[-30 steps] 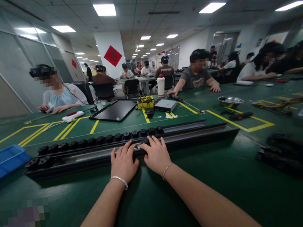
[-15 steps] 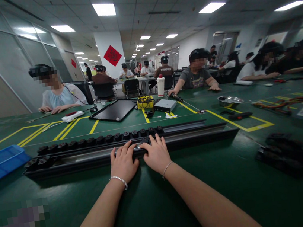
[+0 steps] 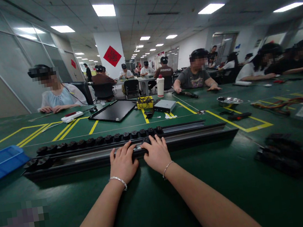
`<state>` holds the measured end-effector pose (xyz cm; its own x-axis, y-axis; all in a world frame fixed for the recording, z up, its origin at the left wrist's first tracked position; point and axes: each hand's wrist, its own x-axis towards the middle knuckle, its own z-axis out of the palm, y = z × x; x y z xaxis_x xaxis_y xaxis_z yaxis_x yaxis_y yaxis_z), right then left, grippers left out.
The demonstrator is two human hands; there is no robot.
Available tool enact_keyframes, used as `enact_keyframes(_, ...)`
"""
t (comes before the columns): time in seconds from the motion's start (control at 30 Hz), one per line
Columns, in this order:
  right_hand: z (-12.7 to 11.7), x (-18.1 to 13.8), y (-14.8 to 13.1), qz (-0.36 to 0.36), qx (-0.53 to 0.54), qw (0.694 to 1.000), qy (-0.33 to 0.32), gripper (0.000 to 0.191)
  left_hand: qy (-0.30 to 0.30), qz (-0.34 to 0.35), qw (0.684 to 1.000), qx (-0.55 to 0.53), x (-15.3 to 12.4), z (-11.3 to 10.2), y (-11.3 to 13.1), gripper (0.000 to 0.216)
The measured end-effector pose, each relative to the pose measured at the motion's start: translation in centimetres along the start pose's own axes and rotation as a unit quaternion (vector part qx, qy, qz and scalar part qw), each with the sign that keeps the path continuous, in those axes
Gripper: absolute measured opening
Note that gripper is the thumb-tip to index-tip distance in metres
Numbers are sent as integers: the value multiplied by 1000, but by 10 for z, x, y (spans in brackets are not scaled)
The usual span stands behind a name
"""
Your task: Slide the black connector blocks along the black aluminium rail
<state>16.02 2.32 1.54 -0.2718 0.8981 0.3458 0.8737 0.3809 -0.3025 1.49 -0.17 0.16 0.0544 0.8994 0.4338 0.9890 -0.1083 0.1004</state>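
Head view: both forearms reach straight forward, the left hand (image 3: pixel 123 164) and right hand (image 3: pixel 157 154) palm-down, side by side, thumbs nearly touching. Their spread fingers rest flat on the near black rail (image 3: pixel 194 137), clasping nothing. The rail lies crosswise on the green counter (image 3: pixel 154 211), its long axis running left to right, with a row of black knobs (image 3: pixel 99 140) just behind.

Rail (image 3: pixel 189 138): lay crosswise on table (image 3: pixel 154 211). Row of caps (image 3: pixel 99 140): sat along rail's far side, left half. Left hand (image 3: pixel 123 164), right hand (image 3: pixel 157 156): rested side by side on rail's middle. Bin (image 3: pixel 0 163): stood just beside rail's left end. Panel (image 3: pixel 114 111), box (image 3: pixel 165 105): lay behind rail, panel left of box. Bowl (image 3: pixel 230 101): stood right of box.
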Motion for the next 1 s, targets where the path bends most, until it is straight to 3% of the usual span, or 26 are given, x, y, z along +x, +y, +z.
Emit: enact_keyframes(1.0, -1, -1, -2, 25, -18, 1000, 4, 29, -10, -7, 1000, -2, 1, -1, 1, 48)
